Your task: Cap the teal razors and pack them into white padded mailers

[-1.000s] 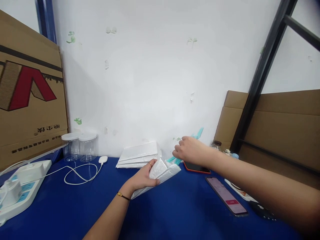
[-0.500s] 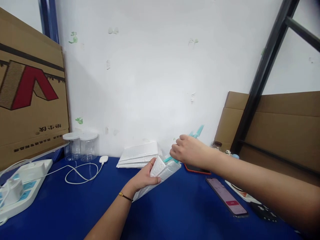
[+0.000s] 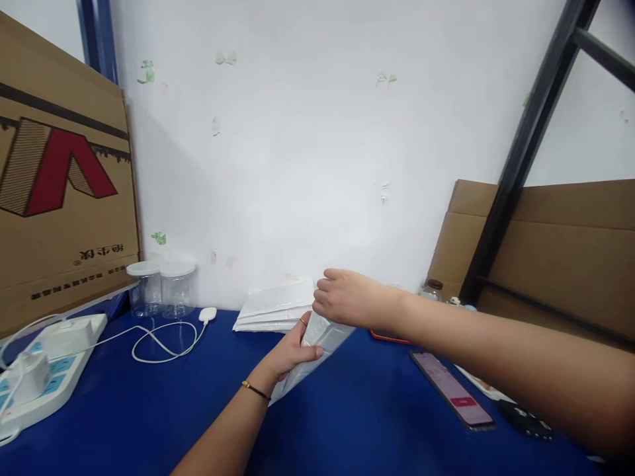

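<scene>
Left hand (image 3: 288, 354) clamped around tilted white mailer bag (image 3: 320, 338) low over blue bench (image 3: 149, 410), right hand (image 3: 347, 299) curled on bag's upper end, grip can't tell, mailer stack (image 3: 272, 307) just behind, phone (image 3: 452, 390) right.

Both arms are stretched forward, and the two hands meet close together out in front. The left forearm (image 3: 218, 433) rises from the lower edge, slanting up and to the right, with the wrist held straight. The left hand (image 3: 292, 350) is clenched in a firm grip, thumb laid across the near side and fingers wrapped behind. The right forearm (image 3: 496, 360) comes in bare from the right, nearly level, climbing slightly toward the wrist. The right hand (image 3: 347, 299) sits just above the left, back uppermost and knuckles raised. Its fingers bend downward with their tips out of sight.
</scene>
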{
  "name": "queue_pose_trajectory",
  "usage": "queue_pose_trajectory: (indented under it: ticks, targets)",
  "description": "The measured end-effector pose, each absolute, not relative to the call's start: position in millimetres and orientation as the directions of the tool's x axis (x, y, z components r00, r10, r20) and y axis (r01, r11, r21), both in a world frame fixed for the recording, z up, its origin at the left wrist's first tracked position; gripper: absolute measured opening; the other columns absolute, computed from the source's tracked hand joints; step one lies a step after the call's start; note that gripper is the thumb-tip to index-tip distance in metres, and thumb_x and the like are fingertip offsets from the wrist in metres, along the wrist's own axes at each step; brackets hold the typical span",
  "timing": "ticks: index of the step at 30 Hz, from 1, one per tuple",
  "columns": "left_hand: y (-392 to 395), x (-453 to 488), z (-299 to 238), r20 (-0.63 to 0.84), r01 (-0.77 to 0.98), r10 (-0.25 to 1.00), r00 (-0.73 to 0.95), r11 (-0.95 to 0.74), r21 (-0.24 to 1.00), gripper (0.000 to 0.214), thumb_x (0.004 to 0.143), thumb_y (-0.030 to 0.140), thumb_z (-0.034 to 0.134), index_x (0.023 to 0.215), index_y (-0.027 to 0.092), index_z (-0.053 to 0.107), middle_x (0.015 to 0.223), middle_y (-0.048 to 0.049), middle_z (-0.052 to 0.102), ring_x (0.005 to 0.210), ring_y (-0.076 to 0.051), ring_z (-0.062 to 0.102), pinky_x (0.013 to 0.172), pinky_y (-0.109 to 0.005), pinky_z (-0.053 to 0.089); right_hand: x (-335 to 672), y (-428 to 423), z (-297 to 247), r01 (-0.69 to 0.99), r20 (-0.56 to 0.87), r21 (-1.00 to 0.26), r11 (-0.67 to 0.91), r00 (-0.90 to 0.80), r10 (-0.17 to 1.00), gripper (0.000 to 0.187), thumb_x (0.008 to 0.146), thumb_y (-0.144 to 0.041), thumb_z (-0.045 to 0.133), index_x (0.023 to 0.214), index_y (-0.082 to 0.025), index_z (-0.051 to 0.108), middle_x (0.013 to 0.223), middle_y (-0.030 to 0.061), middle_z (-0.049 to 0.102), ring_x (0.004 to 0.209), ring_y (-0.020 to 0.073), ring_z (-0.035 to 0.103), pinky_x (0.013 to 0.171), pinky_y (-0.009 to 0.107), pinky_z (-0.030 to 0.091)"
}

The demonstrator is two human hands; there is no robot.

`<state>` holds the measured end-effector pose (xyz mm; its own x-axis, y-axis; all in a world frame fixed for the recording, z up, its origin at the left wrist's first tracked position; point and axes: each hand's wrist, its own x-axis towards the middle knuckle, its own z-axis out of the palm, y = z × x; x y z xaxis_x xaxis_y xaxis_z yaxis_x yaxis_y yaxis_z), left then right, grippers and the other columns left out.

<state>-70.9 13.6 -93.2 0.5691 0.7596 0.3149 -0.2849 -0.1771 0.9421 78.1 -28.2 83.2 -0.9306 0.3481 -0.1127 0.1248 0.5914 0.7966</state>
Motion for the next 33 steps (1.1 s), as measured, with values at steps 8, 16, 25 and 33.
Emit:
queue_pose_trajectory:
  ticks: [8,16,25,33]
  targets:
    - [11,-71,-88,0.364,-0.343,0.703,0.612,-0.179,0.922,0.073,0.064,0.035,0.073,0.127,0.021,0.037,0.119,-0.006,0.051,0.106,-0.022,0.047,0.088,-0.032,0.037,103,-26,97,0.426,0.047,0.573,0.7,-0.87,0.49,0.016,0.085,-0.008,0.047,0.093,-0.016,0.058,0.081,0.0045,0.061,0.072,0.0157,0.055,0.063,0.027,0.035]
    - [13,-75,-85,0.349,-0.402,0.743,0.572,-0.117,0.908,0.08,0.063,0.035,0.073,0.131,0.022,0.034,0.122,-0.0064,0.051,0.104,-0.021,0.049,0.085,-0.029,0.038,142,-37,81,0.579,0.131,-0.166,0.798,-0.789,0.6,0.044,0.082,-0.023,0.052,0.126,-0.023,0.046,0.116,0.0081,0.053,0.09,0.0163,0.056,0.07,0.026,0.047]
    - [10,-74,-87,0.299,-0.387,0.692,0.657,-0.031,0.922,0.08,0.061,0.038,0.073,0.131,0.023,0.038,0.12,-0.006,0.053,0.102,-0.023,0.052,0.083,-0.031,0.039,141,-24,62,0.47,0.265,-0.186,0.863,-0.822,0.505,0.011,0.079,-0.014,0.055,0.084,-0.018,0.064,0.117,0.0073,0.05,0.101,0.0172,0.052,0.085,0.031,0.043]
    - [23,-77,-87,0.365,-0.35,0.769,0.525,-0.195,0.916,0.062,0.08,0.058,0.048,0.129,0.02,0.042,0.128,-0.0114,0.047,0.119,-0.026,0.043,0.103,-0.041,0.028,176,-10,86,0.732,0.338,-0.175,0.659,-0.584,0.738,0.028,0.089,-0.043,0.043,0.088,-0.018,0.055,0.07,-0.0009,0.055,0.064,0.0135,0.049,0.06,0.025,0.039]
